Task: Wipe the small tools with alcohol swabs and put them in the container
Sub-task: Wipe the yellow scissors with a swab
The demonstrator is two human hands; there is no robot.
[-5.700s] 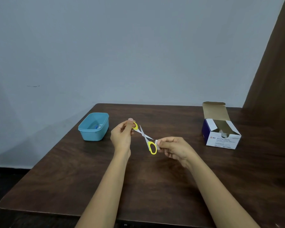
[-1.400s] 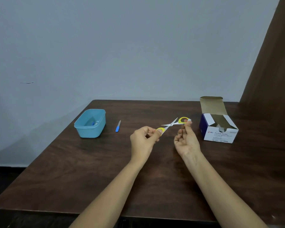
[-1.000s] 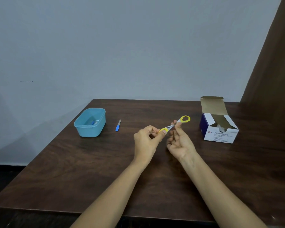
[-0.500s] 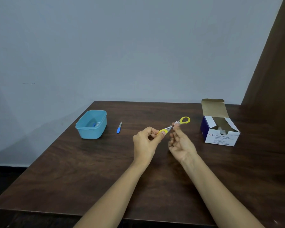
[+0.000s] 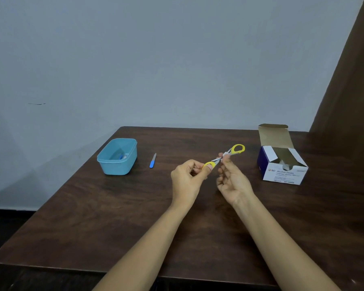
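Note:
Small scissors with yellow handle loops (image 5: 237, 149) hang in the air above the middle of the dark wooden table (image 5: 114, 217). My left hand (image 5: 187, 181) pinches the lower yellow loop. My right hand (image 5: 232, 179) pinches a small white alcohol swab (image 5: 225, 153) round the shank just below the upper loop. A light blue plastic container (image 5: 118, 157) stands at the left with small items inside. A blue-handled nail file (image 5: 153, 160) lies on the table right of the container.
An open white and blue box of alcohol swabs (image 5: 282, 164) stands at the right, flap up. A brown curtain hangs behind it at the far right. A pale wall runs behind the table; the table's left edge drops to a dark floor.
Over the last seconds the scissors went from a left-of-centre hold to tilted up toward the right. My right fingers with the swab slid along the shank between the two loops.

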